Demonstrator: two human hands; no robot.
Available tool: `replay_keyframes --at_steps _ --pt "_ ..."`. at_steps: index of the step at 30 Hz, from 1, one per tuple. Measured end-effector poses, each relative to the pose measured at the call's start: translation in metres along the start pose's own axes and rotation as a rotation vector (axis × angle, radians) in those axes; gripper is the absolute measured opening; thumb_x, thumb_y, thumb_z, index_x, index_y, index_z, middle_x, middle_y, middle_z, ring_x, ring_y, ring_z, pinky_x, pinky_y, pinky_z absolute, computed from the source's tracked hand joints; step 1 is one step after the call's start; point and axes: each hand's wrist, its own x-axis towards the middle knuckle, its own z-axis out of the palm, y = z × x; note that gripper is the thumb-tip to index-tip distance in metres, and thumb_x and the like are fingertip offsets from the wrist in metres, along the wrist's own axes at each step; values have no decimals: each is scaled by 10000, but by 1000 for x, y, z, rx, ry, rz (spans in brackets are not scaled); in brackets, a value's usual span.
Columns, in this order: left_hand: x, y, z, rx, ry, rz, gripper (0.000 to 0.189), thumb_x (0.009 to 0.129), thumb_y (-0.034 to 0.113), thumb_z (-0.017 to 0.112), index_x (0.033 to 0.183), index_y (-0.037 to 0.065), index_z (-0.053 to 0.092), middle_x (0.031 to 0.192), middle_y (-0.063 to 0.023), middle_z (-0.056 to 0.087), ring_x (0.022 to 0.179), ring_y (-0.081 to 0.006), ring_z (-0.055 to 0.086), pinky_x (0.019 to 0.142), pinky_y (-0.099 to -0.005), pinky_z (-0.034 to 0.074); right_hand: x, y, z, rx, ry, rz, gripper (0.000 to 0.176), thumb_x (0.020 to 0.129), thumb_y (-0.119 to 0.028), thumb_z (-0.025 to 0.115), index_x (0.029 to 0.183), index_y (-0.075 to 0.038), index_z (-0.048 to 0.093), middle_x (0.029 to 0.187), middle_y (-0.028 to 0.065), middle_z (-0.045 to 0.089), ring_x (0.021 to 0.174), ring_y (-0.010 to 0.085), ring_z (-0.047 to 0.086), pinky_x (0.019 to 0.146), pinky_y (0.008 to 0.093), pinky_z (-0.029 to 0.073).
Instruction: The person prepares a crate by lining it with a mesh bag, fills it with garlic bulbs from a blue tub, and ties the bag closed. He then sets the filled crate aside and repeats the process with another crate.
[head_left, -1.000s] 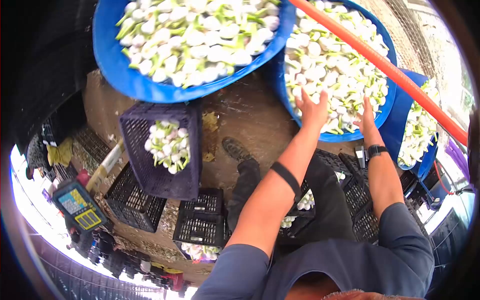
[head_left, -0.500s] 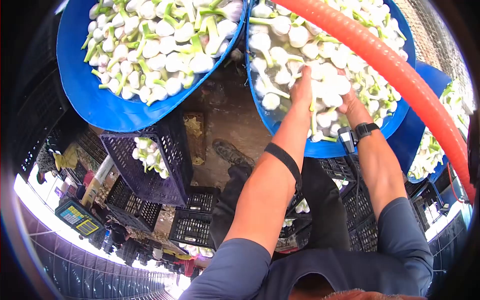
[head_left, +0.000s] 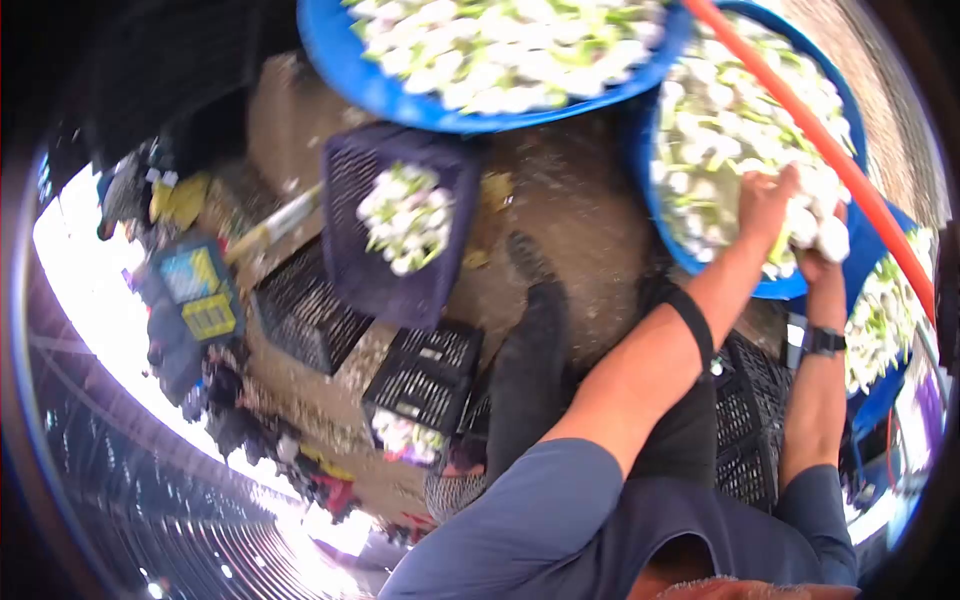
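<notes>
My left hand [head_left: 766, 205] and my right hand [head_left: 824, 262] are closed around a bunch of garlic bulbs [head_left: 812, 218] with green stems. They hold it at the near edge of a blue tub [head_left: 652, 215]. That tub is filled with white garlic [head_left: 715, 130], with bulbs reaching nearly to the rim. The fingers of my right hand are partly hidden by the bulbs. A black watch is on my right wrist. Everything is somewhat blurred by motion.
Another blue tub [head_left: 440, 118] of garlic stands at upper left. A red hose [head_left: 790, 105] crosses the right tub. A dark purple crate [head_left: 345, 235] holds some garlic. Black crates [head_left: 310, 310] and a scale display [head_left: 197, 290] are at left. More garlic [head_left: 880, 320] lies at far right.
The view has swung left, so the tubs and crates appear further right. My hands have drawn the garlic bunch from amid the tub's bulbs towards its near edge.
</notes>
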Motion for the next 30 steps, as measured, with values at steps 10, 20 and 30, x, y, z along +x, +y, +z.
replay_keyframes --at_steps 10,20,30 --pt "-99 191 -348 -338 214 85 386 919 357 547 1037 -3 620 950 -60 628 791 -113 601 693 -286 501 44 226 338 -700 -364 12 605 902 -394 509 1373 -30 401 1341 101 488 1218 218 487 1035 358 385" --pt "-135 133 -657 -221 1008 -353 465 897 420 533 1258 128 509 1191 -68 550 1066 -230 519 823 -482 422 87 475 393 -926 -168 636 554 891 -356 558 1368 -104 433 1304 70 526 1198 224 490 941 409 413" --pt "-122 100 -415 175 541 198 383 889 63 579 1236 -35 448 1009 -80 555 794 -110 565 721 -255 481 9 246 225 -702 175 110 351 925 -242 565 1213 -46 525 1094 81 628 865 143 631 750 262 497"
